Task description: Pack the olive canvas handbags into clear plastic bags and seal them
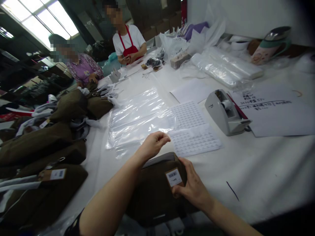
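A dark olive fabric bag (152, 190) with a grey edge along its top lies at the table's near side. My right hand (195, 186) grips the bag's right edge, its thumb on a brown hang tag with a white barcode label (174, 177). Above the bag's top edge, my left hand (155, 144) has its fingers curled together; whatever may be between them cannot be made out. Just beyond it are clear plastic bags (137, 118) and a sheet of printed labels (197, 139).
More olive bags (36, 141) with tags and white wrapping are piled at left. A grey tape dispenser (225, 113) stands at right beside a handwritten paper (278, 111). Folded plastic (223, 67) and a mug (268, 47) are farther back. Two people are across the table.
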`<state>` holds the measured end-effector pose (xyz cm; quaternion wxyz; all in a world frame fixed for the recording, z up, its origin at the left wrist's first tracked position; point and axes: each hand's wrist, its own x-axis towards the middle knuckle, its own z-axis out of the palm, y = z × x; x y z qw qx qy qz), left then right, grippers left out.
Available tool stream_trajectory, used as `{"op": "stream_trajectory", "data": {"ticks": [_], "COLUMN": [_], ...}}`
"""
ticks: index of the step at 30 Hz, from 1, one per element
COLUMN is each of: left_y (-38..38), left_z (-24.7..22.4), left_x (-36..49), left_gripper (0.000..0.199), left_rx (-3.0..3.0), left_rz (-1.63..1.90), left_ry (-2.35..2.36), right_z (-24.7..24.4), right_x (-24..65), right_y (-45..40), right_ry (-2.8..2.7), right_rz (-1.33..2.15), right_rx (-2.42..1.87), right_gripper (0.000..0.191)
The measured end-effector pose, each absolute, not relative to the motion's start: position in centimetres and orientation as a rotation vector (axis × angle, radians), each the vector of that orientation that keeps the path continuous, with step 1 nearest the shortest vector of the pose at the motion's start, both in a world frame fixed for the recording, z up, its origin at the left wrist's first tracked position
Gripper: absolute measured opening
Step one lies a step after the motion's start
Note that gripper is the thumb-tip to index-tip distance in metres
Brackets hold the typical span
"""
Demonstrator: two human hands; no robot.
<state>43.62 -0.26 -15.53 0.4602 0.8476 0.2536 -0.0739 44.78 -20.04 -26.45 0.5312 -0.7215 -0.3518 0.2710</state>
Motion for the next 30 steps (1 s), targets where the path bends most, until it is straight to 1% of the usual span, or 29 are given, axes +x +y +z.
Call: {"op": "stream_trajectory", "data": {"ticks": [3,6,9,15,20,24,30], "left_y": [0.1,-0.2,-0.7,-1.8,-2.8,-3.2,-3.3], "left_z": [-14.8,-14.5,-14.7,-14.6,-14.7,-15.2,-15.5], "left_x": [43.3,43.2,43.6,44.5,44.2,43.9,43.5], "left_gripper": [0.018,0.016,0.012,0.013,0.013,0.012,0.01], "left_rx": [2.111,2.168,2.189,2.407,2.484,2.49,2.457], "left_rz": [-0.452,-0.616,-0.652,-0.667,-0.657,-0.61,-0.56], "left_ry": [0.396,0.315,0.294,0.079,0.078,0.108,0.181], "right_z": [-26.8,-28.1,-29.6,-30.1,-29.7,-29.8,-29.8], "right_x": [45.4,47.2,50.5,59.4,67.1,73.1,78.0], "right_y": [-20.9,-22.6,-25.0,-30.2,-32.1,-30.6,-27.8], "right_ry": [-0.839,-0.712,-0.471,-0.159,-0.198,-0.281,-0.4], "right_rz": [0.674,0.617,0.465,0.106,-0.133,-0.083,0.273], "right_rx": [-1.67,-1.625,-1.616,-1.697,-2.042,-2.282,-2.568], "right_gripper": [0.085,0.068,0.056,0.052,0.043,0.032,0.005]}}
